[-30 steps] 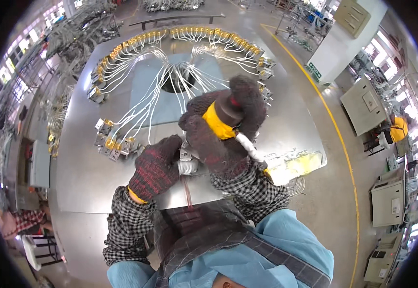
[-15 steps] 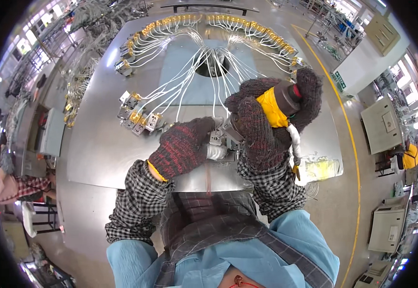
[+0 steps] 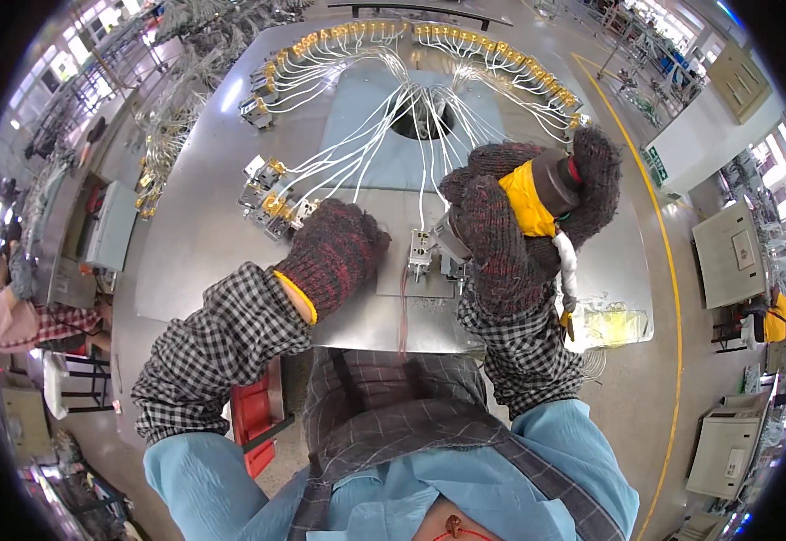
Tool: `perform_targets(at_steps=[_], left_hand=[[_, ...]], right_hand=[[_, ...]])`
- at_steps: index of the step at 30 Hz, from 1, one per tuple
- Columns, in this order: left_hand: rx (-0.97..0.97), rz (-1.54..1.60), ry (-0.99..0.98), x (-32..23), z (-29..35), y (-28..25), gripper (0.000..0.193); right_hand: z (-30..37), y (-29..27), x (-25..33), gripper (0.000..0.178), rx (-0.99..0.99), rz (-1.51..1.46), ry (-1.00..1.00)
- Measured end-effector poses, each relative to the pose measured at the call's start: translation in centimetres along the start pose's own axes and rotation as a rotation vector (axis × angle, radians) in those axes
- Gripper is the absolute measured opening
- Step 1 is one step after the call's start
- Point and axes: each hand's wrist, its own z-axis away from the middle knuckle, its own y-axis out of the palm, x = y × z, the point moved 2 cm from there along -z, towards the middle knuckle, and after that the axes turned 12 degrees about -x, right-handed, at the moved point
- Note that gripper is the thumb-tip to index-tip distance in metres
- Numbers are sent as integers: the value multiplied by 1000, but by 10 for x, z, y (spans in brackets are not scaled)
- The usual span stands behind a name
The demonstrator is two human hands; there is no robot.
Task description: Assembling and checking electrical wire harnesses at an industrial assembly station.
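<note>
Gripping a yellow-and-black power tool [image 3: 542, 194], the right hand [image 3: 510, 225] is closed around its body, tool tip angled down-left toward a small grey connector block [image 3: 421, 252] that stands on a flat grey plate [image 3: 411, 243] near the front of the table [image 3: 194, 234]. The block lies between the two hands, just beside the right glove and a little apart from the left. The left hand [image 3: 334, 252] rests knuckles-up on the table left of the block, fingers curled under; whether it pinches anything cannot be told. Both hands wear coarse knitted gloves in dark maroon-grey, yellow band at the left cuff, over checked flannel sleeves. A white coiled cord [image 3: 567, 261] hangs from the tool past the right wrist. The table is dull sheet metal, broad and smooth, with a round hole [image 3: 424, 122] in a pale blue panel at its middle. Thin white wires [image 3: 357, 144] fan out of the hole to a curved row of yellow-capped terminals [image 3: 465, 41] along the far edge, and to a cluster of metal connectors [image 3: 271, 203] just beyond the left hand. Some wires run down to the block. A clear bag with yellow contents [image 3: 614, 325] lies at the table's right front corner. Thin reddish wires [image 3: 402, 316] hang over the front edge below the block.
</note>
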Motion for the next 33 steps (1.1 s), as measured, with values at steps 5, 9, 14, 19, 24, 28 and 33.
perform_targets(at_steps=[5, 9, 14, 19, 24, 28, 33], left_hand=[[4, 40, 7, 4, 2, -2, 26], [-52, 177, 130, 7, 12, -29, 41], [-186, 1391, -301, 16, 38, -29, 69], [-559, 1483, -162, -7, 21, -9, 69], [-503, 1406, -93, -27, 1, -12, 69], [-420, 1178, -193, -14, 6, -16, 67], [-410, 906, -163, -14, 13, -11, 67]], right_hand=[[-1, -34, -39, 62, 7, -44, 212], [-4, -48, -74, 57, -3, -341, 682], [10, -35, -71, 55, -77, -308, 603], [-6, -39, -24, 53, -24, -159, 347], [-29, -46, -10, 51, -105, -185, 178], [-13, -48, -19, 50, -9, -148, 246], [11, -56, -39, 49, 118, -147, 378]])
